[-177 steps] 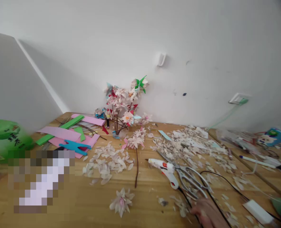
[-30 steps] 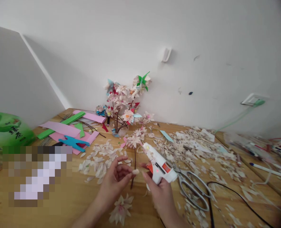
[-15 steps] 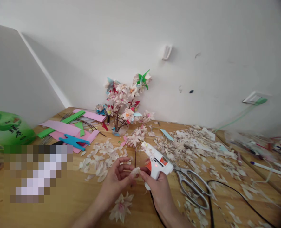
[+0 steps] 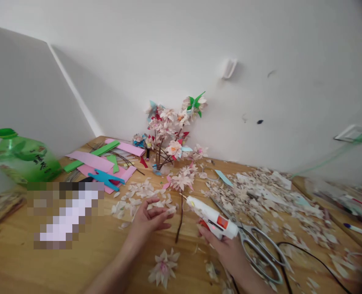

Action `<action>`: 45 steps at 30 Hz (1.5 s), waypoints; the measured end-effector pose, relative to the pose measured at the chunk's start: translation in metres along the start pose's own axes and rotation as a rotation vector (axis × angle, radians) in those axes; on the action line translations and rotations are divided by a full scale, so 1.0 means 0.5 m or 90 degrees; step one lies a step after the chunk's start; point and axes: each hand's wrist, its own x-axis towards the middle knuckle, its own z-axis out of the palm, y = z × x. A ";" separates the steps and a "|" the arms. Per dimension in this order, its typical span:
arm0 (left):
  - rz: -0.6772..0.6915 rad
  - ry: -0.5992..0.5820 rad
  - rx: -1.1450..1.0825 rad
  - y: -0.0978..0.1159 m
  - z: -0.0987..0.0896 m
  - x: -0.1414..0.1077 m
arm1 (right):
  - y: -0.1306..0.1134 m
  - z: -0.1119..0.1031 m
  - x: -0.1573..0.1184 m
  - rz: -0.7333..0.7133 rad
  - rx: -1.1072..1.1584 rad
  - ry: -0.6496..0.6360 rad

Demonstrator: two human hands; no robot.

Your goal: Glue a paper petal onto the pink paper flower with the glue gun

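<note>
My left hand pinches a small pale petal between thumb and fingertips, just left of a brown stem. My right hand is wrapped round a white and orange glue gun, its nozzle pointing up and left towards the stem. That stem lies on the wooden table with a pale pink flower at its top. A loose flower with a pink centre rests on the table below my left hand. Loose petals are spread behind my left hand.
Silver scissors lie beside my right hand among petal scraps. Flowers on stems stand in a clear holder by the wall. Coloured paper strips and a green bottle are on the left. A black cord runs right.
My hands have moved apart. The petal stays in my left hand, while my right hand has shifted right and tilted the glue gun flatter. The view has turned slightly left.
</note>
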 end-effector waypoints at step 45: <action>0.067 0.060 0.102 -0.005 0.000 -0.019 | 0.059 -0.025 -0.024 -0.026 -0.131 -0.113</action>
